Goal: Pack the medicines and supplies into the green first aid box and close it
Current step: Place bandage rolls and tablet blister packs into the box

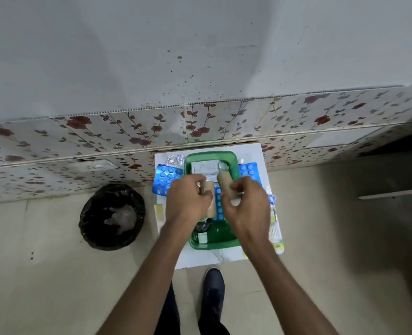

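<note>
On a small white table (253, 153) lies the open green first aid box (224, 243), its lid (192, 160) folded away toward the wall. My left hand (188, 201) grips a tan bandage roll (208, 187) above the box. A second tan bandage roll (225, 182) is gripped in my right hand (246, 204). A white medicine carton (205, 166) rests in the lid. Inside the box I see a small white bottle (202, 237) and a blue blister strip (219, 204) between my hands.
Blue blister packs lie left (166, 180) and right (248, 170) of the box, a foil pack (174, 160) at the back left, packets along the right table edge (276, 228). A black-lined bin (113, 216) stands on the floor to the left. A floral-tiled wall (127, 131) rises behind.
</note>
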